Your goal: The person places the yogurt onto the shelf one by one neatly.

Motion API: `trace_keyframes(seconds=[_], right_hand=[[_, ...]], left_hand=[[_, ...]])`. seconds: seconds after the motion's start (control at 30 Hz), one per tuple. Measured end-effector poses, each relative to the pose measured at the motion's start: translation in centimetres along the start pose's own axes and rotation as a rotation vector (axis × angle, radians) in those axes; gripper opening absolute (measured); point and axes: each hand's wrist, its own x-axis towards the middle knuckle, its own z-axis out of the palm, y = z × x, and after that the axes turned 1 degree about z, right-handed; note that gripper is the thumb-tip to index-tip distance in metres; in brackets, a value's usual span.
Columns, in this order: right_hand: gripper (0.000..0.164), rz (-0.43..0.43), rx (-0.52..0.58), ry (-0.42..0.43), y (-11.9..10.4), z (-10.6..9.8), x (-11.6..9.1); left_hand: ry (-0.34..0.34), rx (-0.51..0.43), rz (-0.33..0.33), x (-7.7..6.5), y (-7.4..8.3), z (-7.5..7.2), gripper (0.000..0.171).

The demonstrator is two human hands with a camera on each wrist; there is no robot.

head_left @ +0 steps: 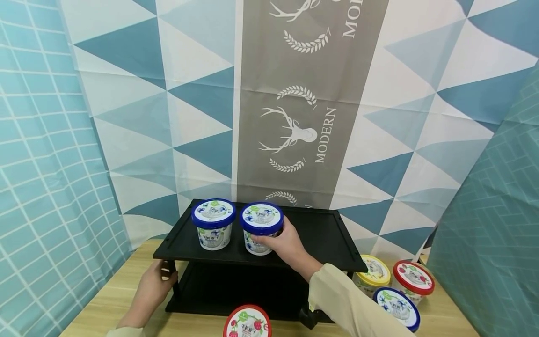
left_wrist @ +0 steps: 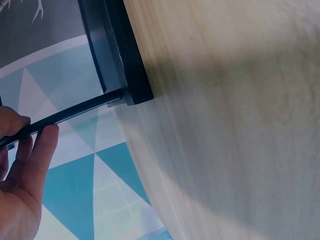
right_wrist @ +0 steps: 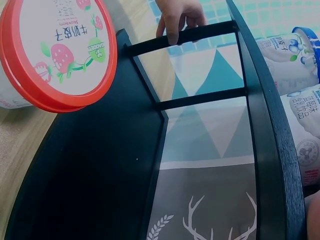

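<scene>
My right hand (head_left: pixel 290 244) grips a blue-lidded yogurt tub (head_left: pixel 262 219) by its side, thumb across the front. The tub stands upright on the top board of a black two-tier shelf (head_left: pixel 317 234). Just left of it is a matching blue-lidded tub (head_left: pixel 214 211). At the shelf's left end, my left hand (head_left: pixel 150 288) pinches a thin black post (left_wrist: pixel 75 112) between thumb and fingers. In the right wrist view, only a sliver of the right hand shows at the edge, beside the tubs, while the left hand (right_wrist: pixel 181 14) appears across the shelf.
A red-lidded strawberry tub (right_wrist: pixel 70 50) stands before the shelf on the wooden table (left_wrist: pixel 225 125). Right of the shelf are a yellow-lidded tub (head_left: pixel 374 270), a red-lidded tub (head_left: pixel 414 277) and a blue-lidded tub (head_left: pixel 396 308). A patterned cloth (head_left: pixel 202 117) hangs close behind.
</scene>
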Motion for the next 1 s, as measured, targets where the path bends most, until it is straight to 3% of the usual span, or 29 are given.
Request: trace_keyframes(seconds=[0.6, 1.0], right_hand=[[0.085, 0.037, 0.003, -0.007, 0.06, 0.28, 0.49], [0.080, 0.059, 0.013, -0.033, -0.23, 0.27, 0.56]], left_hand=[[-0.012, 0.001, -0.012, -0.20, 0.13, -0.07, 0.040], [-0.010, -0.009, -0.014, -0.13, 0.20, -0.10, 0.042]])
